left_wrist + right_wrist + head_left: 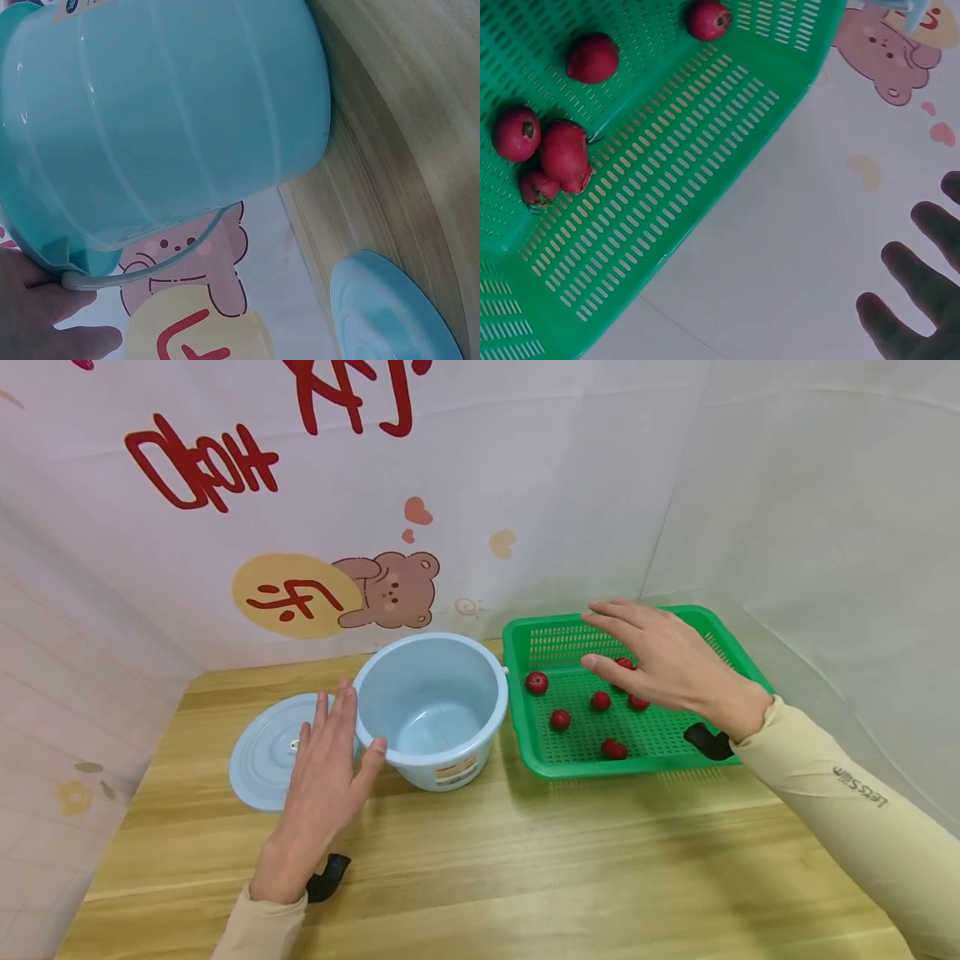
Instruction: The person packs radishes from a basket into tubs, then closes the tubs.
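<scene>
A light blue plastic bucket [416,770] stands upright, its inside bare. My left hand [322,777] is at its left side with straight fingers, right by the rim and the handle joint; the handle [150,274] shows in the left wrist view. Under that hand lies a round blue lid [258,760], partly hidden by it. To the right, my right hand [663,660] hovers over a green slotted basket [645,767], fingers spread and holding nothing. Several small round red radishes [601,701] are scattered on the basket's floor; a few sit bunched together [564,150] in the right wrist view.
The wooden table [480,860] extends in front of the bucket and basket. Behind them hangs a white curtain [585,510] printed with a bear, hearts and red lettering. A second pale sheet [840,568] borders the right side.
</scene>
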`<action>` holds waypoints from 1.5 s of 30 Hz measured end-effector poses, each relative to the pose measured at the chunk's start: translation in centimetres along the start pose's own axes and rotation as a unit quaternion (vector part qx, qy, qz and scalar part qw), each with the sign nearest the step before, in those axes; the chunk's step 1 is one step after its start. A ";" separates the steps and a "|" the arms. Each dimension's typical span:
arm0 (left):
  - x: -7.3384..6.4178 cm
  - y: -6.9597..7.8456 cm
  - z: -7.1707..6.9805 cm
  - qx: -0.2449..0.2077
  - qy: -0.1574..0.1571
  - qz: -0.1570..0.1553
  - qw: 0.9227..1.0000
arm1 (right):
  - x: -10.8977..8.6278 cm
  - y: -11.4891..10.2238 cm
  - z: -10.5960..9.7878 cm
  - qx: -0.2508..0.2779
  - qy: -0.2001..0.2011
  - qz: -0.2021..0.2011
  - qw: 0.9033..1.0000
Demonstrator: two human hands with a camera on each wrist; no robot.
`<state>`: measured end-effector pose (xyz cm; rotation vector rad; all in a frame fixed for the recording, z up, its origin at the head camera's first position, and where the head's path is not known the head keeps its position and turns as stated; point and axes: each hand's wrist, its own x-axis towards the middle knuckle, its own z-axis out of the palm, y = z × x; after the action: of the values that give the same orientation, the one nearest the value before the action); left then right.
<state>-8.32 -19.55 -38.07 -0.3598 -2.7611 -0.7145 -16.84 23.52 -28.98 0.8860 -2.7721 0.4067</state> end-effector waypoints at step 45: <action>0.0 -0.4 0.7 0.002 0.021 0.004 1.000 | 7.3 5.9 10.9 0.243 -0.213 0.055 0.945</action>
<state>-8.58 -19.59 -38.84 -0.3507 -2.7205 -0.7062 -27.31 20.75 -38.40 1.0207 -3.1864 1.0718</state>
